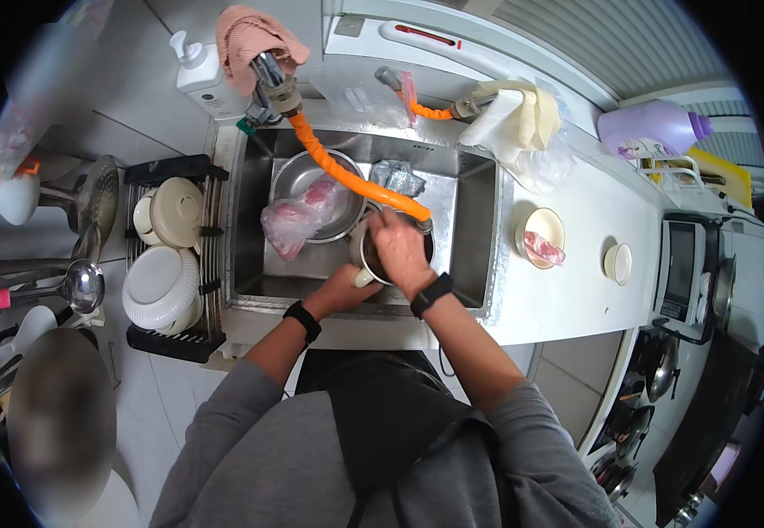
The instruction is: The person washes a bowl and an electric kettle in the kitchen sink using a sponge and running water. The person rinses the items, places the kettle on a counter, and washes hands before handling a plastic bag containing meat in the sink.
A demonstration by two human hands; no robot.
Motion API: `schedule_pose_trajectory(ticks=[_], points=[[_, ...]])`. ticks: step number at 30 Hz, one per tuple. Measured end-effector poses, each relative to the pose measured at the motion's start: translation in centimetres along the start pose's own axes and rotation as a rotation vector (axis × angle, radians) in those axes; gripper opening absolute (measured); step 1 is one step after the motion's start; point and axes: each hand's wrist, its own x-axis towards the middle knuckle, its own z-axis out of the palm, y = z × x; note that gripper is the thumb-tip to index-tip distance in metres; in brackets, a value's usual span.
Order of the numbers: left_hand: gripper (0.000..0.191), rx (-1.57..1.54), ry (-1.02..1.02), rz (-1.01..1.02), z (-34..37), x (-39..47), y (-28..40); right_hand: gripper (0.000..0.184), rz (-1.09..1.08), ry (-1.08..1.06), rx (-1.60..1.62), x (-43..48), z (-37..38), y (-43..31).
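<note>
A cream pot (358,252) with a dark inside stands tilted or level in the steel sink (474,218); I cannot tell which. My left hand (341,290) grips it low beside its cream handle (364,277), fingers partly hidden. Bent over the pot's opening is my right hand (397,247), its curled fingertips near the far rim and partly hidden. The orange faucet hose (355,181) ends right beside the pot. To the left, bagged raw meat (289,228) leans across a steel bowl (289,177). A crumpled silvery packet (396,178) lies behind the pot.
A dish rack (213,264) with bowls (161,287) borders the sink's left side. On the right counter are a bowl (532,221) holding a meat piece (544,249) and a small cup (618,264). A soap bottle (205,82) and cloth-draped second faucet (467,107) stand behind.
</note>
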Motion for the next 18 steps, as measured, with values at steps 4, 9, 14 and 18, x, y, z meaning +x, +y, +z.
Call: schedule_pose_trajectory(ticks=[4, 9, 14, 18], points=[[0.023, -0.017, -0.008, -0.014, 0.1, -0.1, -0.4, 0.012, 0.459, -0.016, 0.137, -1.1, -1.4, 3.6], [0.023, -0.045, -0.015, -0.092, 0.0, -0.1, -0.7, 0.013, 0.388, -0.196, -0.165, -7.3, -2.7, 0.8], [0.022, 0.070, -0.016, -0.046, -0.1, 0.2, -1.3, 0.014, 0.241, -0.094, 0.095, -5.0, -0.1, -3.1], [0.021, -0.036, 0.044, 0.099, 0.2, 0.4, -1.8, 0.017, 0.536, 0.085, 0.553, -0.7, 2.3, -4.2]])
